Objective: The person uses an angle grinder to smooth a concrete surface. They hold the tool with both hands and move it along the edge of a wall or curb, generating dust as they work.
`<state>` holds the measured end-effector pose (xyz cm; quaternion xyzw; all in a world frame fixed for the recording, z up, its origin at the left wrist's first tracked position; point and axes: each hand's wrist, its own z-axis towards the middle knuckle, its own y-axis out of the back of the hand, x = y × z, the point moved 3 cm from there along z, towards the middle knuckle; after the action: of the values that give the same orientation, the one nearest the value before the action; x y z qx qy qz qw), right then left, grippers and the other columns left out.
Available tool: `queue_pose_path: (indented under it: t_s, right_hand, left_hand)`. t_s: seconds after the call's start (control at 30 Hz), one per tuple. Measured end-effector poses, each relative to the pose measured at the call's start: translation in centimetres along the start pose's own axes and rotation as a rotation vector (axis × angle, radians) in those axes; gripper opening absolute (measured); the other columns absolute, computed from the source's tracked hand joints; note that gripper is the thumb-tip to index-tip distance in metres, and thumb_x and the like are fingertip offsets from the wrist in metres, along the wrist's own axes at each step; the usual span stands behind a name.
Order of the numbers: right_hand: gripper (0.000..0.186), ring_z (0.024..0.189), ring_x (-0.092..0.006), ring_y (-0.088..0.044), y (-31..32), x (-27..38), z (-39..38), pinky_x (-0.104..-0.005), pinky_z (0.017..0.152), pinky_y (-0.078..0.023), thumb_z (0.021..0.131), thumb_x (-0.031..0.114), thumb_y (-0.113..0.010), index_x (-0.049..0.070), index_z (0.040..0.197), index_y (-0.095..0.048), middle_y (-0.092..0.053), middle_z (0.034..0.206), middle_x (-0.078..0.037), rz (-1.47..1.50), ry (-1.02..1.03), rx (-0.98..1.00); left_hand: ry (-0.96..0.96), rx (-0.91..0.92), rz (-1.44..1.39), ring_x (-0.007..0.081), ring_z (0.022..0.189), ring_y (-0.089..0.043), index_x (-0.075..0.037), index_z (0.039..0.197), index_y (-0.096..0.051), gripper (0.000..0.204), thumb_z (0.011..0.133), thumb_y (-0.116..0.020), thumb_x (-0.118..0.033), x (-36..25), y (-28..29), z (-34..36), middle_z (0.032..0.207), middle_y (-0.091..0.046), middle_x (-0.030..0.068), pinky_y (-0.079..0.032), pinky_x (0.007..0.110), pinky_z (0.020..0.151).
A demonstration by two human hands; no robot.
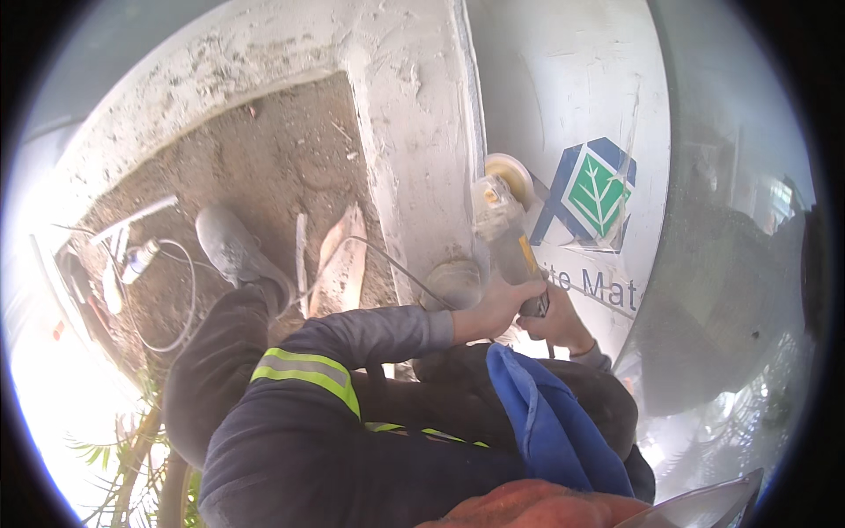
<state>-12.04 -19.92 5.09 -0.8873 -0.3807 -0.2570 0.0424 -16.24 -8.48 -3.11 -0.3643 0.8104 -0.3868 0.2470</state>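
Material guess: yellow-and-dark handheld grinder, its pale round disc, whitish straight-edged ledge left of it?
Yellow-and-dark handheld grinder: likely moulded plastic body, dull and dusty; greyer front head perhaps metal.
Pale round disc: possibly abrasive or fibre; cream, matt-looking face, not certain.
Whitish straight-edged ledge: probably plaster or concrete, matt; rough, pitted, smeared surface suggests it.

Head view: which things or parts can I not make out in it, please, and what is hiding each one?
- Head view: rear part of the angle grinder, covered by the left hand and the right hand.
- Head view: start of the lettering on the white panel, hidden behind the grinder.
- Head view: plant, cut off by the lower edge and partly washed out by glare.
- Head view: clear piece, cut off by the lower edge.
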Motion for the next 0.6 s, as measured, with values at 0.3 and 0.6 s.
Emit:
queue_pose_path:
  t_s: [0.3, 0.6]
  right_hand:
    - [0.054, 0.076, -0.0145, -0.066, 1.5, 4.8, 5.9, -0.0301, 0.067, -0.054, 0.074, 0.011, -0.079, -0.002, 0.122, -0.057, -0.067, 0.096, -0.008, 0.035, 0.201, -0.013]
    - [0.039, 0.080, -0.0116, -0.065, 2.9, 10.2, 11.9, -0.0294, 0.071, -0.053, 0.078, 0.011, -0.076, -0.002, 0.112, -0.063, -0.067, 0.091, -0.006, 0.078, 0.430, -0.092]
  left_hand:
    - [-0.045, -0.088, 0.009, 0.0221, 0.091, -0.070, 0.003, 0.114, -0.063, 0.026, 0.091, -0.069, -0.007, -8.4, -0.8, 3.1, 0.105, -0.068, 0.0124, -0.059, 0.035, 0.077]
    - [-0.069, -0.074, 0.119, 0.0223, 0.084, -0.070, 0.008, 0.109, -0.067, 0.027, 0.090, -0.070, -0.012, -16.0, -0.4, 7.8, 0.096, -0.069, 0.0120, -0.059, 0.036, 0.073]
